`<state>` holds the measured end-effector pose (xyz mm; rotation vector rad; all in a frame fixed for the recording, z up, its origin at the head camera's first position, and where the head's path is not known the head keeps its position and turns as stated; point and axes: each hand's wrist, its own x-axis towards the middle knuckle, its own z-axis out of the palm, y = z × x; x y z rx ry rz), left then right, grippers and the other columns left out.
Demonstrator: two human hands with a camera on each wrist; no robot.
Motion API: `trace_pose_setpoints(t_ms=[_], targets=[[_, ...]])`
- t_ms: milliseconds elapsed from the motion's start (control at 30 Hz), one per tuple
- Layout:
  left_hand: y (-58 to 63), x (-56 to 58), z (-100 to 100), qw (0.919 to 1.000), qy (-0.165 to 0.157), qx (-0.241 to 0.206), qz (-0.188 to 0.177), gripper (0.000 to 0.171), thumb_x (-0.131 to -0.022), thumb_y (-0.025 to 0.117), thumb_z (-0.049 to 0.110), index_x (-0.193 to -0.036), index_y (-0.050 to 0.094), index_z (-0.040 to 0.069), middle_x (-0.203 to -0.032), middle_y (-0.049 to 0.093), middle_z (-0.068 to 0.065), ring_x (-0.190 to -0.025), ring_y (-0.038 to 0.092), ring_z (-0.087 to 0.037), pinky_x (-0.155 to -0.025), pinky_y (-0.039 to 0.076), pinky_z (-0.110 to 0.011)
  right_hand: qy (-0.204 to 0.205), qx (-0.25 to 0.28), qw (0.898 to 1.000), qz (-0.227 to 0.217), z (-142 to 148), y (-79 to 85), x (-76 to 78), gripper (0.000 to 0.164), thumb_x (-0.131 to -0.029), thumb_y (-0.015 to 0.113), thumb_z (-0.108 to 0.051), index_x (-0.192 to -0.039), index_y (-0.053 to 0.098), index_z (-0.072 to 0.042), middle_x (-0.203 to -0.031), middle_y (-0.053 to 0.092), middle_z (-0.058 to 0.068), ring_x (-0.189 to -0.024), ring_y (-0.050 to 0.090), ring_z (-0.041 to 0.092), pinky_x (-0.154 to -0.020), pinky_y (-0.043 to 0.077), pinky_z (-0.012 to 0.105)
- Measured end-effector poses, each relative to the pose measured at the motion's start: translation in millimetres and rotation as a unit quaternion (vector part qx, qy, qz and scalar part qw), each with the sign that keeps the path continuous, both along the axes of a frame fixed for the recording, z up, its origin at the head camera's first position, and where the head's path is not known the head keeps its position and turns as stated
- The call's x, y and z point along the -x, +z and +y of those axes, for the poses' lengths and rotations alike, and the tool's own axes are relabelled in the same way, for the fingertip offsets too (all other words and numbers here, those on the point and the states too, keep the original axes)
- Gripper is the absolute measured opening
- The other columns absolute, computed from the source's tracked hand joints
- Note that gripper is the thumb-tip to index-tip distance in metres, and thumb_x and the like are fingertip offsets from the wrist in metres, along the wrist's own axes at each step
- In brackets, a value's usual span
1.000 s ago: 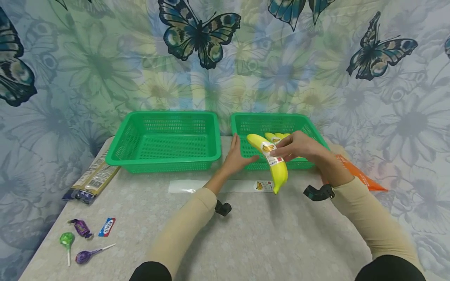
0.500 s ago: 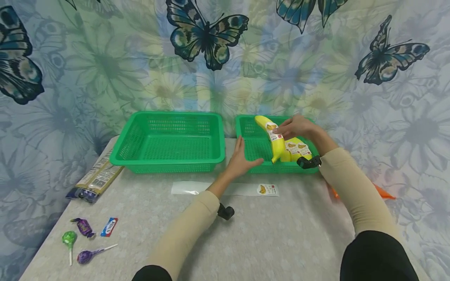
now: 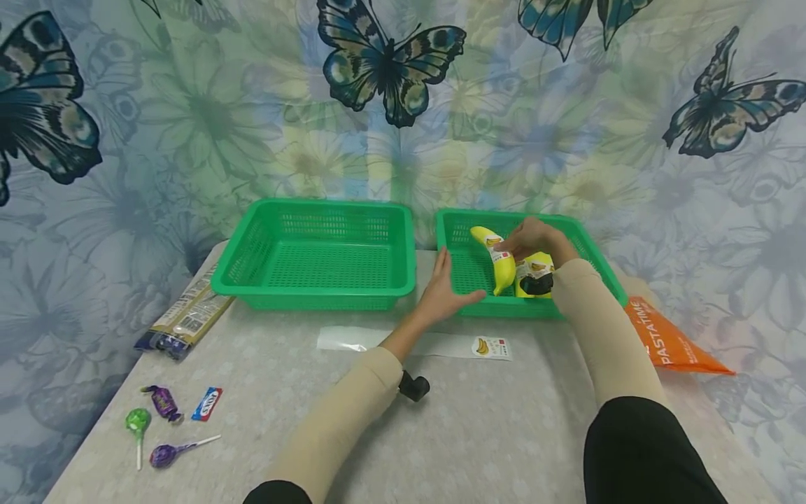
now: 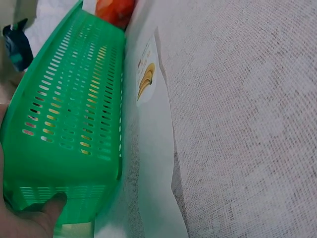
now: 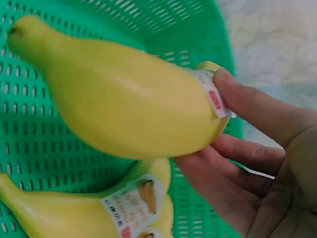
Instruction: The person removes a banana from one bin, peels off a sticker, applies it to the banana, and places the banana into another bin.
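Note:
My right hand (image 3: 534, 238) holds a yellow banana (image 3: 502, 269) with a white label, inside the right green basket (image 3: 601, 255). In the right wrist view, the thumb and fingers of the right hand (image 5: 257, 153) pinch the labelled end of the banana (image 5: 129, 99). Other labelled bananas (image 3: 535, 264) lie in that basket beside it, partly hidden by the hand and wrist camera. My left hand (image 3: 441, 294) rests at the near left corner of the same basket, fingers extended and thumb spread. The left wrist view shows its thumb (image 4: 54, 206) against the basket wall.
A second green basket (image 3: 315, 290) stands left. A label strip (image 3: 434, 344) lies in front. Two lollipops (image 3: 138, 423) (image 3: 165, 455), a purple-wrapped candy (image 3: 165, 404) and a small blue-red packet (image 3: 207, 404) lie at left. A gold packet (image 3: 192, 315) and an orange bag (image 3: 674, 336) flank the baskets.
My right hand has brought the banana from above the basket's front down into it, left of the other bananas. The left hand stays at the basket corner. The view has shifted slightly.

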<state>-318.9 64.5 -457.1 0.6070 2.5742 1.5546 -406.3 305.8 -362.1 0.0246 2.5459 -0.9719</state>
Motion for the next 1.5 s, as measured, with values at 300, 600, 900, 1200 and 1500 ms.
trace_pose_setpoints(t_ms=[300, 600, 900, 1200, 1500], targets=[[-1.3, -3.6, -0.3, 1.0, 0.003, -0.002, -0.002, 0.112, -0.084, 0.072, 0.048, -0.157, -0.005, 0.015, -0.165, -0.014, 0.006, -0.152, 0.014, -0.031, -0.116, 0.032, -0.053, 0.034, -0.12, 0.992, -0.029, -4.7, -21.1, 12.9, 0.041, -0.086, 0.075, -0.031, -0.105, 0.07, 0.005, -0.086, 0.075, 0.009, -0.08, 0.072, 0.021, -0.088, 0.057, 0.044], [0.8, -1.3, -3.5, 1.0, -0.003, -0.002, -0.002, 0.113, -0.082, 0.069, 0.059, -0.157, -0.008, 0.022, -0.164, -0.016, 0.01, -0.151, 0.019, -0.03, -0.112, 0.039, -0.053, -0.007, -0.122, 0.991, -0.06, -11.3, -22.7, 16.9, 0.047, -0.088, 0.073, -0.021, -0.119, 0.06, 0.012, -0.105, 0.072, 0.021, -0.084, 0.073, 0.024, -0.087, 0.058, 0.044], [1.8, 0.5, -4.3, 1.0, -0.004, -0.003, 0.001, 0.114, -0.082, 0.07, 0.056, -0.157, -0.008, 0.021, -0.164, -0.016, 0.009, -0.151, 0.018, -0.03, -0.114, 0.037, -0.052, -0.01, -0.162, 0.986, -0.031, -20.0, -25.0, 17.0, 0.031, -0.085, 0.073, -0.016, -0.105, 0.067, 0.007, -0.089, 0.072, 0.016, -0.081, 0.071, 0.026, -0.077, 0.059, 0.04], [0.1, -0.4, -3.6, 1.0, -0.005, -0.003, -0.001, 0.113, -0.082, 0.07, 0.055, -0.157, -0.008, 0.021, -0.164, -0.017, 0.011, -0.151, 0.017, -0.029, -0.113, 0.037, -0.054, -0.019, -0.168, 0.985, -0.031, -20.9, -24.8, 18.8, 0.045, -0.084, 0.075, -0.01, -0.119, 0.057, 0.011, -0.094, 0.066, 0.02, -0.078, 0.07, 0.025, -0.074, 0.06, 0.036], [0.3, -2.3, -4.2, 1.0, -0.008, 0.002, 0.001, 0.111, -0.084, 0.07, 0.049, -0.157, -0.007, 0.017, -0.165, -0.014, 0.005, -0.152, 0.016, -0.03, -0.112, 0.038, -0.055, -0.012, -0.162, 0.986, -0.034, -16.9, -26.0, 17.3, 0.037, -0.085, 0.074, -0.014, -0.113, 0.06, 0.007, -0.092, 0.068, 0.016, -0.082, 0.071, 0.024, -0.079, 0.06, 0.037]])
